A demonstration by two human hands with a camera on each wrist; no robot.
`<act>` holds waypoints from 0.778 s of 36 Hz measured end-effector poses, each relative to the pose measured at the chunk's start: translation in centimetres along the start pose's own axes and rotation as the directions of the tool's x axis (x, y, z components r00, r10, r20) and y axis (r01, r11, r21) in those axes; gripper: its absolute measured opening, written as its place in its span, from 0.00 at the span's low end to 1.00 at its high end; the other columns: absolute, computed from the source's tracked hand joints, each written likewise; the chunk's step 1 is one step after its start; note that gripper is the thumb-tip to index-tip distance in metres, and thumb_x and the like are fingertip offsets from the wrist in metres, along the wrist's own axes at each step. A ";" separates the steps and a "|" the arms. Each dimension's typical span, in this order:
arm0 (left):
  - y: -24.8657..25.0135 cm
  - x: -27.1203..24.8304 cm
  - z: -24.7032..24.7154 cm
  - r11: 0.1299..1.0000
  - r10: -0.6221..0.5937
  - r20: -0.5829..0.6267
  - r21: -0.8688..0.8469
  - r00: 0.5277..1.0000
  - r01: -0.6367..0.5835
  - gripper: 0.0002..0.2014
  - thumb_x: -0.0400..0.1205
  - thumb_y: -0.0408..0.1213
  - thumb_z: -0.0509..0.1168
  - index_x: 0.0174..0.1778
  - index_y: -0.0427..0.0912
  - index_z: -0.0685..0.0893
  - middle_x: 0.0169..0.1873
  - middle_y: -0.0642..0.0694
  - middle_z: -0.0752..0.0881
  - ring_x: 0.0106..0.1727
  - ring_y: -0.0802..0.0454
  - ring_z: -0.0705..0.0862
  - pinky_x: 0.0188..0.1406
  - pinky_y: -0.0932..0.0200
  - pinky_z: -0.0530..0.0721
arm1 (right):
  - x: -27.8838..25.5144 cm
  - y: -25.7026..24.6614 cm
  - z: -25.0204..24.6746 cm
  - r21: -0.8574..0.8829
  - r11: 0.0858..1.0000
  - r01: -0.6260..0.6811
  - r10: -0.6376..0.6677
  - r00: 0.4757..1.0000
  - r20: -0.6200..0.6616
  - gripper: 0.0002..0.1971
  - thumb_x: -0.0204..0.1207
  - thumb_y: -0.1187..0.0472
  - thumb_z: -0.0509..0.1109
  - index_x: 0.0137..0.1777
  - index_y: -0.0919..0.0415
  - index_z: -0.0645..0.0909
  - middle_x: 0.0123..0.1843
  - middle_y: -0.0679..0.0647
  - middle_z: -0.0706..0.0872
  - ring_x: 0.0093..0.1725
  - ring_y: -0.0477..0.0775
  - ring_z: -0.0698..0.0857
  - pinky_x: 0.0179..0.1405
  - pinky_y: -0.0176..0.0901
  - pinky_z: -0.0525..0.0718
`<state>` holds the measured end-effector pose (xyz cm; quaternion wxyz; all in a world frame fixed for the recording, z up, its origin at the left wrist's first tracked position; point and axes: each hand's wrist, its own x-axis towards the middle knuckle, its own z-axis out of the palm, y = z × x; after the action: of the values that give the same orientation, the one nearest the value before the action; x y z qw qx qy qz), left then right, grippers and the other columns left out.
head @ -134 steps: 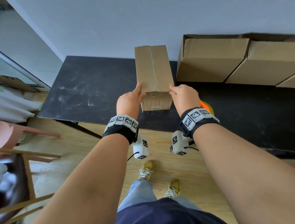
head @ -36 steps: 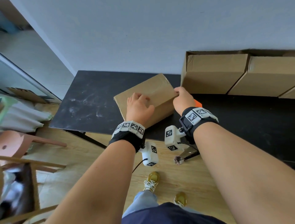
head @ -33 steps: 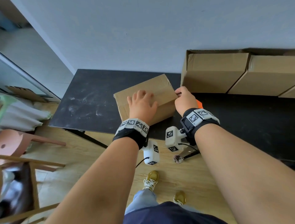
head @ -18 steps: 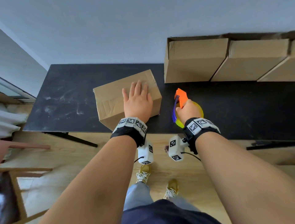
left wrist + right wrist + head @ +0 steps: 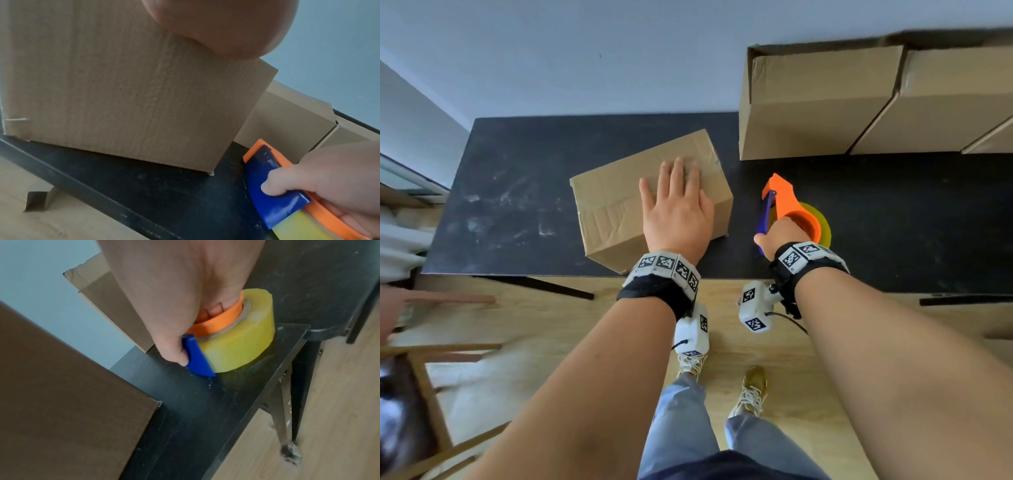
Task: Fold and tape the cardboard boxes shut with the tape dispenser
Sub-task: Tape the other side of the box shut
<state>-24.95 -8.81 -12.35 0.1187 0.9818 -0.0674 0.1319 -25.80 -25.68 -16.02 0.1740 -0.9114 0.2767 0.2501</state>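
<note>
The black table (image 5: 524,192) runs along the wall, and at its 1 o'clock corner big cartons (image 5: 815,102) stand side by side against that wall. Near the front edge, about 11 o'clock from the person, lies the box (image 5: 613,205), turned a little askew, flaps folded down (a strip of clear tape shows across its top). The left hand (image 5: 678,209) lies flat on the box's right end, fingers straight and spread, palm pressing down. Just right of the box, at 1 o'clock and not touching it, the tape dispenser (image 5: 787,202) sits on the table, orange body, blue blade guard, yellowish roll. The right hand (image 5: 777,236) grasps it: fingers curled into the orange core, thumb (image 5: 287,183) pressed on the blue guard.
</note>
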 end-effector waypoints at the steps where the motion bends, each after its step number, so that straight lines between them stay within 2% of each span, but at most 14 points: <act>1: 0.0 0.0 0.0 1.000 -0.003 0.007 0.002 1.000 0.003 0.23 0.86 0.42 0.49 0.76 0.44 0.73 0.76 0.45 0.72 0.81 0.44 0.64 0.79 0.34 0.58 | -0.2 0.0 -0.3 0.014 1.000 -0.003 0.003 1.000 0.001 0.16 0.80 0.47 0.70 0.44 0.61 0.74 0.32 0.55 0.75 0.28 0.53 0.74 0.31 0.45 0.73; 4: 0.0 0.2 -0.3 1.000 -0.009 0.013 0.001 1.000 0.009 0.23 0.85 0.42 0.48 0.75 0.44 0.74 0.76 0.44 0.73 0.80 0.43 0.65 0.78 0.33 0.59 | -0.6 0.2 -1.3 0.131 0.991 -0.011 0.015 1.000 -0.024 0.17 0.81 0.47 0.67 0.45 0.61 0.71 0.31 0.54 0.73 0.28 0.52 0.72 0.24 0.42 0.66; 6: 0.1 0.2 -0.4 1.000 -0.009 0.020 -0.002 1.000 0.009 0.24 0.84 0.42 0.47 0.75 0.44 0.74 0.75 0.44 0.73 0.80 0.43 0.66 0.78 0.33 0.60 | -0.9 0.7 -2.1 0.263 0.965 -0.015 0.031 0.998 -0.059 0.17 0.80 0.48 0.65 0.42 0.62 0.74 0.30 0.55 0.75 0.29 0.55 0.75 0.25 0.44 0.67; 9: 0.4 0.2 -0.7 1.000 -0.012 0.028 0.011 1.000 0.012 0.24 0.84 0.42 0.47 0.74 0.45 0.74 0.75 0.44 0.74 0.79 0.44 0.66 0.77 0.33 0.60 | -1.8 1.6 -3.8 0.485 0.874 -0.025 0.085 0.991 -0.103 0.16 0.76 0.49 0.62 0.35 0.60 0.76 0.30 0.55 0.77 0.29 0.57 0.75 0.26 0.44 0.67; 13: 1.3 -0.1 -1.1 0.996 -0.069 0.068 0.055 0.995 0.065 0.23 0.85 0.42 0.49 0.76 0.45 0.72 0.76 0.44 0.71 0.79 0.44 0.64 0.77 0.34 0.58 | -3.0 2.2 -6.1 0.686 0.722 -0.088 0.124 0.992 -0.002 0.14 0.76 0.50 0.63 0.38 0.60 0.75 0.34 0.54 0.77 0.31 0.54 0.74 0.28 0.45 0.66; 15: 1.9 -0.3 -1.5 0.992 -0.112 0.092 0.073 0.989 0.106 0.22 0.84 0.43 0.50 0.74 0.45 0.72 0.76 0.44 0.71 0.78 0.44 0.65 0.75 0.35 0.61 | -3.3 2.5 -6.7 0.729 0.679 -0.089 0.103 0.994 0.026 0.15 0.74 0.47 0.64 0.38 0.59 0.76 0.39 0.56 0.80 0.34 0.55 0.76 0.31 0.46 0.68; 16: 2.2 -0.2 -1.7 0.989 -0.132 0.094 0.074 0.987 0.125 0.21 0.83 0.42 0.51 0.72 0.45 0.74 0.74 0.45 0.73 0.76 0.44 0.67 0.73 0.35 0.63 | -3.4 2.6 -6.9 0.737 0.671 -0.084 0.095 0.995 0.027 0.18 0.74 0.43 0.65 0.41 0.59 0.79 0.44 0.57 0.84 0.38 0.57 0.80 0.34 0.46 0.71; 18: 2.7 0.0 -2.4 0.985 -0.168 0.103 0.054 0.980 0.163 0.19 0.82 0.41 0.52 0.68 0.45 0.77 0.70 0.46 0.76 0.72 0.44 0.70 0.68 0.38 0.67 | -3.8 2.7 -7.4 0.736 0.675 -0.050 0.069 0.998 0.005 0.29 0.71 0.36 0.70 0.56 0.62 0.84 0.55 0.59 0.87 0.51 0.61 0.85 0.44 0.45 0.75; 20: 2.9 0.5 -3.5 0.981 -0.196 0.138 0.011 0.971 0.196 0.18 0.81 0.38 0.54 0.66 0.44 0.77 0.68 0.44 0.77 0.69 0.42 0.73 0.66 0.42 0.69 | -4.4 2.7 -8.1 0.730 0.683 -0.003 0.020 1.000 -0.016 0.37 0.69 0.32 0.72 0.64 0.65 0.82 0.59 0.57 0.85 0.57 0.61 0.85 0.51 0.45 0.77; 24: 3.1 2.1 -6.0 0.940 -0.186 0.225 -0.243 0.956 0.240 0.21 0.83 0.31 0.54 0.73 0.43 0.75 0.73 0.41 0.72 0.70 0.40 0.74 0.68 0.47 0.74 | -6.0 2.5 -9.6 0.740 0.665 0.102 -0.090 0.994 -0.056 0.34 0.68 0.35 0.75 0.60 0.65 0.83 0.54 0.55 0.86 0.50 0.56 0.84 0.48 0.43 0.76; 26: 3.4 2.7 -7.2 0.913 -0.166 0.229 -0.332 0.959 0.237 0.19 0.85 0.32 0.52 0.70 0.43 0.78 0.71 0.41 0.75 0.68 0.41 0.77 0.65 0.52 0.75 | -6.6 2.5 -10.3 0.740 0.656 0.150 -0.129 0.988 -0.086 0.32 0.66 0.36 0.76 0.57 0.63 0.85 0.53 0.55 0.88 0.49 0.55 0.86 0.44 0.43 0.77; 28: 3.8 3.2 -8.4 0.872 -0.192 0.267 -0.395 0.944 0.289 0.18 0.87 0.35 0.52 0.69 0.42 0.80 0.69 0.42 0.79 0.66 0.43 0.79 0.61 0.56 0.75 | -7.4 2.4 -11.0 0.739 0.643 0.198 -0.180 0.978 -0.105 0.27 0.66 0.37 0.77 0.52 0.61 0.86 0.51 0.55 0.88 0.47 0.54 0.86 0.43 0.43 0.77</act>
<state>-24.55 -10.67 -2.76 0.3391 0.9405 0.0159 -0.0113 -28.65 -29.47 -3.41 0.5537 -0.7865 0.2599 0.0856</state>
